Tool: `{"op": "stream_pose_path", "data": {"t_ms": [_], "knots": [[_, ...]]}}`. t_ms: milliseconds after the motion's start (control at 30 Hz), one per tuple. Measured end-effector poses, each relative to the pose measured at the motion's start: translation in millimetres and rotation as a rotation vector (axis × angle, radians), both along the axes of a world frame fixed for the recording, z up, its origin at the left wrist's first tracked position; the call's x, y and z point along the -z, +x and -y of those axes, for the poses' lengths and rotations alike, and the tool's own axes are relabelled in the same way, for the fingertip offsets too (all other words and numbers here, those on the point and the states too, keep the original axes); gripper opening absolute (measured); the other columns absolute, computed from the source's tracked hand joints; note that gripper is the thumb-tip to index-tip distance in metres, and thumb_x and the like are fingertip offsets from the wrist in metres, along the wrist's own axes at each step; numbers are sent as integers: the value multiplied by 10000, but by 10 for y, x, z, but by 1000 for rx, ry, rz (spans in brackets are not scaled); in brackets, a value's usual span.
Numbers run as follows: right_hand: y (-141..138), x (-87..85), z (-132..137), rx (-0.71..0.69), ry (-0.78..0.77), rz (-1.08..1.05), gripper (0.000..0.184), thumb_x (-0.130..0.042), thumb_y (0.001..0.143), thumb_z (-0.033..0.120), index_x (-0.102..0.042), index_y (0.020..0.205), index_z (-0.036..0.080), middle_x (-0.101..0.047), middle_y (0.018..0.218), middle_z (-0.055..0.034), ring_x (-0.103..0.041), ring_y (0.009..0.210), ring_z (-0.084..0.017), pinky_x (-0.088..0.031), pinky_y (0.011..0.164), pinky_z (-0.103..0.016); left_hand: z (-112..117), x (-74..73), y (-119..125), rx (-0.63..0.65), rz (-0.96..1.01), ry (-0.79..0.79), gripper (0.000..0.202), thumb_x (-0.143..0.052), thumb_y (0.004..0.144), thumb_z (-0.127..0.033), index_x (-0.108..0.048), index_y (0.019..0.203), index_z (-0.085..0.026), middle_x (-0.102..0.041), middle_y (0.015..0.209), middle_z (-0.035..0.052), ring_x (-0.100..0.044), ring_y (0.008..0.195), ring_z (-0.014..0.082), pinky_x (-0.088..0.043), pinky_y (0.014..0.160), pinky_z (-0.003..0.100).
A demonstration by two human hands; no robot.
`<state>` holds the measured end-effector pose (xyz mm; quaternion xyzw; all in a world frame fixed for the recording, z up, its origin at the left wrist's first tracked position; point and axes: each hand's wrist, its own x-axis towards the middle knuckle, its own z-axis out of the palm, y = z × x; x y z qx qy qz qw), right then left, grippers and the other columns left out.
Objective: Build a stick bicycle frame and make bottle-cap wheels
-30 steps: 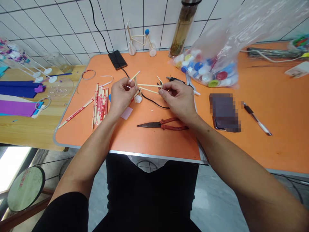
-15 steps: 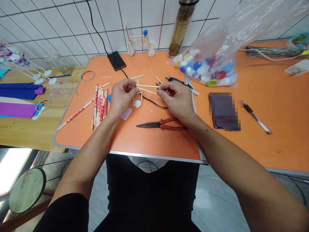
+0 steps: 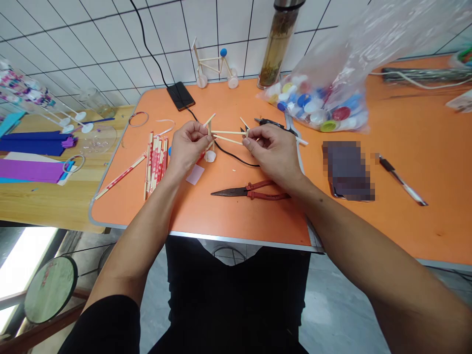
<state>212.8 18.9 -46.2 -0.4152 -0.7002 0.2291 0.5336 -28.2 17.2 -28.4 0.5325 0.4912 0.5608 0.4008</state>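
Observation:
Between my hands is a small frame of thin wooden sticks [image 3: 228, 132], held just above the orange table. My left hand [image 3: 192, 145] pinches its left end, where several sticks meet. At the other end, the fingertips of my right hand [image 3: 268, 146] are closed on the joint of the two long sticks. A white bottle cap [image 3: 210, 156] shows right below the left end; whether it is joined to the frame I cannot tell. Red-handled long-nose pliers [image 3: 249, 191] lie nearer to me, below my right hand.
Paper-wrapped chopsticks [image 3: 157, 162] lie left of my left hand. A small stick bicycle [image 3: 214, 66] stands by the wall, beside a tea bottle [image 3: 279, 46]. A bag of bottle caps [image 3: 317, 105], a phone [image 3: 348, 169] and a pen [image 3: 402, 180] are on the right. A black cable [image 3: 236, 157] runs behind the frame.
The frame's left end has turned slightly, and its short upper stick now slants more steeply. Both hands keep their pinch. The whole view has shifted a little.

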Motion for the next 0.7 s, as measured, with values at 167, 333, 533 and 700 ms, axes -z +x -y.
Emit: {"op": "stream_pose_path", "data": {"t_ms": [167, 333, 533, 700], "knots": [[0, -8, 4, -1, 8, -10, 58, -787, 914, 287, -803, 890, 236, -764, 888, -38, -586, 705, -184, -489, 674, -351, 6, 0, -31, 35, 5, 18, 353, -937, 744, -232, -640, 934, -250, -767, 803, -25, -703, 683, 129, -554, 615, 243], [-3, -16, 10, 0, 18, -3, 53, -795, 933, 281, -793, 902, 238, -742, 878, -33, -593, 711, -185, -488, 677, -353, 15, -23, -36, 61, -10, 18, 351, -940, 756, -284, -726, 1032, -245, -821, 912, 16, -763, 787, 160, -611, 707, 275], [-11, -34, 25, 3, 13, 1, 28, -788, 925, 252, -793, 903, 237, -730, 864, -29, -572, 699, -181, -481, 674, -357, 8, -29, -29, 54, -10, 29, 270, -929, 722, -241, -766, 938, -226, -816, 882, 17, -767, 793, 162, -601, 713, 266], [-16, -40, 26, 13, 3, 8, 84, -789, 947, 307, -785, 896, 240, -734, 877, -35, -571, 718, -185, -501, 699, -364, 38, -54, -27, 50, -55, 15, 181, -904, 784, -237, -766, 902, -226, -805, 864, 12, -753, 777, 163, -599, 718, 280]]}}
